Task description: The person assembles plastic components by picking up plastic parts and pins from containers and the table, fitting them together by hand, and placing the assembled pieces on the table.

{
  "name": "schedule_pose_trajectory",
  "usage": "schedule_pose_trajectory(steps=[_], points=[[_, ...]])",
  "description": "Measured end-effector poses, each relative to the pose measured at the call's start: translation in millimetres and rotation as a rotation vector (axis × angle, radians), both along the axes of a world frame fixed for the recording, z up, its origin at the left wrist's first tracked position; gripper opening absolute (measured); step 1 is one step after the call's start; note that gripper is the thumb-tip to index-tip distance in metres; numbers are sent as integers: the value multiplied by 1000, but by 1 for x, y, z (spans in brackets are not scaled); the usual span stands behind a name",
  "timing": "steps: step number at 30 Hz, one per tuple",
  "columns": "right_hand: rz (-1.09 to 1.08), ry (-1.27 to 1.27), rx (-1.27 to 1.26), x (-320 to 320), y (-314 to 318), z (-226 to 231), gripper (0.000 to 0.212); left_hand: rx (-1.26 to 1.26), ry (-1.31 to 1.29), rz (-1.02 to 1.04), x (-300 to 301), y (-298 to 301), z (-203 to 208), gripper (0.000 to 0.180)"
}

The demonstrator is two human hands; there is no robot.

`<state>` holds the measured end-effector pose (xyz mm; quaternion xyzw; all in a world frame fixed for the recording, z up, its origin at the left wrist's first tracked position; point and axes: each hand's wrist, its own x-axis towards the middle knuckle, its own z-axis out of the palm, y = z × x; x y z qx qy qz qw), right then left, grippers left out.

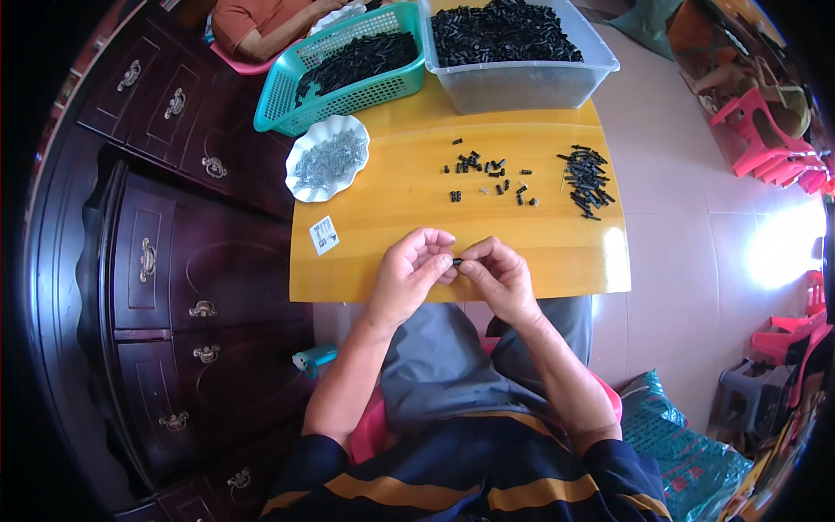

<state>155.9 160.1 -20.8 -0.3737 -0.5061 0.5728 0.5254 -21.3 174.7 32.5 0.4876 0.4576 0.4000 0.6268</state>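
Over the near edge of the yellow wooden table (391, 209), my left hand (413, 268) and my right hand (500, 277) meet fingertip to fingertip. Between them is a small black cylindrical part (457, 261), pinched by the thumbs and fingers of both; most of it is covered. Farther up the table lie loose short black pieces (500, 172), with a few clear bits among them. To their right is a heap of longer black stick-like parts (588, 181). A white scalloped dish (303, 187) on the left holds many small clear pieces.
A green basket (348, 94) and a clear plastic bin (513, 91), both filled with black parts, stand at the table's far side. A printed card (323, 235) lies at left. Dark drawers (235, 252) flank the left. Another person's arm (277, 36) shows behind the basket.
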Motion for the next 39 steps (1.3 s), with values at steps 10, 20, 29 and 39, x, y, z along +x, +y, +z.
schedule_pose_trajectory(steps=[10,20,29,39], points=[[-43,191,-76,-1,2,-3,7,66,-13,72,8,-4,-7,16],[28,209,-128,7,5,6,11,758,566,76,12,-3,6,9],[54,216,-101,4,5,-5,14,842,625,73,14,-3,1,7],[-150,33,-17,-4,-3,-3,8,450,395,133,18,-12,-6,10]])
